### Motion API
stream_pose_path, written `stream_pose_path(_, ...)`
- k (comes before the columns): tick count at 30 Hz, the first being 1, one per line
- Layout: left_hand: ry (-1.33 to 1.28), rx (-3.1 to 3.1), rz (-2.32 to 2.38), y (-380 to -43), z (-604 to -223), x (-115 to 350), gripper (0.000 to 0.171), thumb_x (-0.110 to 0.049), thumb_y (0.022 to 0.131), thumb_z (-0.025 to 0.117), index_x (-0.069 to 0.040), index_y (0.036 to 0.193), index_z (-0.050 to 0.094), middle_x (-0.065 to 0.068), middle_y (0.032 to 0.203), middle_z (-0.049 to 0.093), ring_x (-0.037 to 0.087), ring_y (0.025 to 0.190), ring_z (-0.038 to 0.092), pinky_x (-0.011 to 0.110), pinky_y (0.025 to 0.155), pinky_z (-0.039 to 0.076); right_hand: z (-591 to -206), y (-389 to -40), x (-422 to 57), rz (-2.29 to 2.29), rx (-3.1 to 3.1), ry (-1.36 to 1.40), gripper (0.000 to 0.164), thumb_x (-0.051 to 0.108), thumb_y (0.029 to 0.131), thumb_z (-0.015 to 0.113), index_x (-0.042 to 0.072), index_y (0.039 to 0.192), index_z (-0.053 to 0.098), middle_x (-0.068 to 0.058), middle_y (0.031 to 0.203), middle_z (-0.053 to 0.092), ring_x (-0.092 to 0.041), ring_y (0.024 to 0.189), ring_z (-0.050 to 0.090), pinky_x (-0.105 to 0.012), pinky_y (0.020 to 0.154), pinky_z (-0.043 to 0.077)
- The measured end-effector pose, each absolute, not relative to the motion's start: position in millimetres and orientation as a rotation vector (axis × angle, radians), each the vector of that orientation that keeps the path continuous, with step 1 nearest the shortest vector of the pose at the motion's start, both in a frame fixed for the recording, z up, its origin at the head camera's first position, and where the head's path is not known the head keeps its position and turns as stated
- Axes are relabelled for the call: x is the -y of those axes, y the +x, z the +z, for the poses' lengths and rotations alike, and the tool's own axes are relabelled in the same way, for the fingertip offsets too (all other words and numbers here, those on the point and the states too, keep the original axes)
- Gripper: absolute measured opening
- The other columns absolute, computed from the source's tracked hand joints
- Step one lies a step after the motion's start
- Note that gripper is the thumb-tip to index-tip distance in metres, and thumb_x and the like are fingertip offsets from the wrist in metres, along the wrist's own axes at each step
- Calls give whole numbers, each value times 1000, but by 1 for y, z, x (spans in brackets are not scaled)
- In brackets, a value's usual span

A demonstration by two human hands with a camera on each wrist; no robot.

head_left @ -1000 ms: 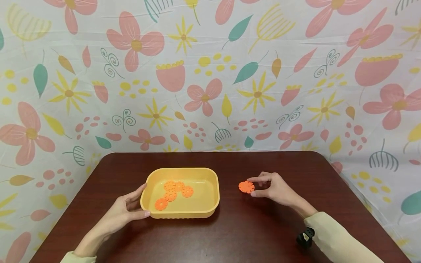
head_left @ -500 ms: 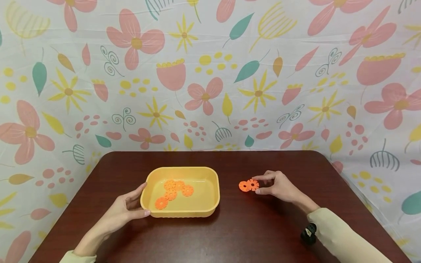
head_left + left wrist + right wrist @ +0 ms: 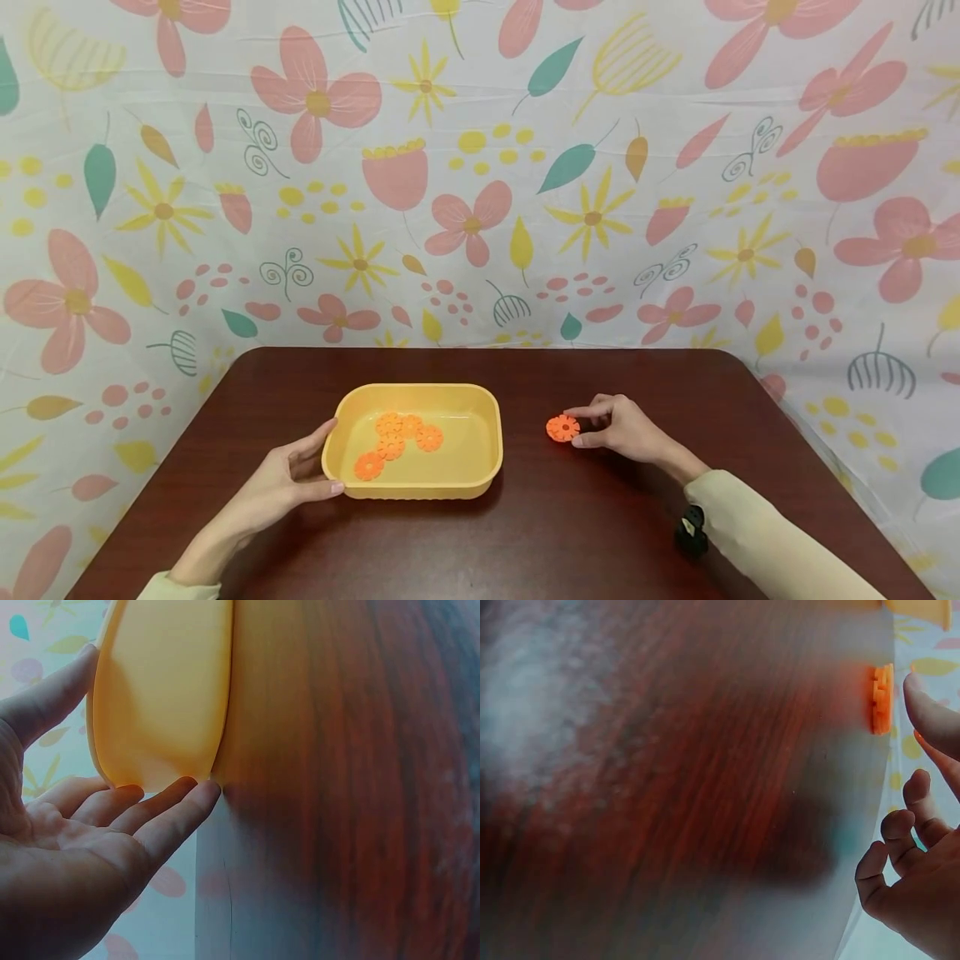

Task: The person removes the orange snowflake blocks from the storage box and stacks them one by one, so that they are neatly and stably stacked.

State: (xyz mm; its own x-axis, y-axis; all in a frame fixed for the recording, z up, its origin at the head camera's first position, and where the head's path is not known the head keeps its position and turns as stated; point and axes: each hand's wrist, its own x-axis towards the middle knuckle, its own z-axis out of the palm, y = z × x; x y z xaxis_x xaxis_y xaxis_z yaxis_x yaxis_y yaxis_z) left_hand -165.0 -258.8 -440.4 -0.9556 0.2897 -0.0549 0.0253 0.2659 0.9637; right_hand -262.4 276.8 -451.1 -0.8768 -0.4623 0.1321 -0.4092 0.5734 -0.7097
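A yellow plastic tray (image 3: 450,458) with rounded corners stands on the table, left of centre. My left hand (image 3: 273,492) grips its left end, thumb at the near corner and fingers along the side; the left wrist view shows fingertips against the tray's end (image 3: 165,697). Several orange notched discs (image 3: 369,466) lie flat inside it. Right of the tray, orange discs (image 3: 562,428) overlap on the table. My right hand (image 3: 626,429) pinches the upper disc's right edge between thumb and index finger. In the right wrist view, the discs (image 3: 883,699) show edge-on beside the thumb.
A dark brown wooden table (image 3: 525,542) carries everything, its far edge close to a floral-patterned cloth (image 3: 480,167). Bare tabletop lies between the tray and the loose discs. A black device (image 3: 691,532) is on the right wrist by the sleeve.
My right hand moved slightly right with one disc, showing two side by side, then came back left, so the discs overlap again. The left hand and tray have stayed in place.
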Motion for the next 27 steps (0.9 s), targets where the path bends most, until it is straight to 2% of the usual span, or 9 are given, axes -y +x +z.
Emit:
stream_pose_path(18,304,-2332,1739,-165,-440,258,96,-13,90,86,-6,166,29,19,168,30,45,144,44,27,96,52,-461,-272,-274,-1154,-2750,-784,46,18,83,92,5,125,78,0,82,60,-18,75,49,-28,63,38)
stream_pose_path(27,299,-2332,1740,-165,-440,258,96,-13,89,86,-6,166,29,19,168,30,46,144,44,27,96,52,-458,-270,-273,-1108,-2777,-755,46,20,84,92,7,126,79,-5,84,61,-18,74,49,-28,63,36)
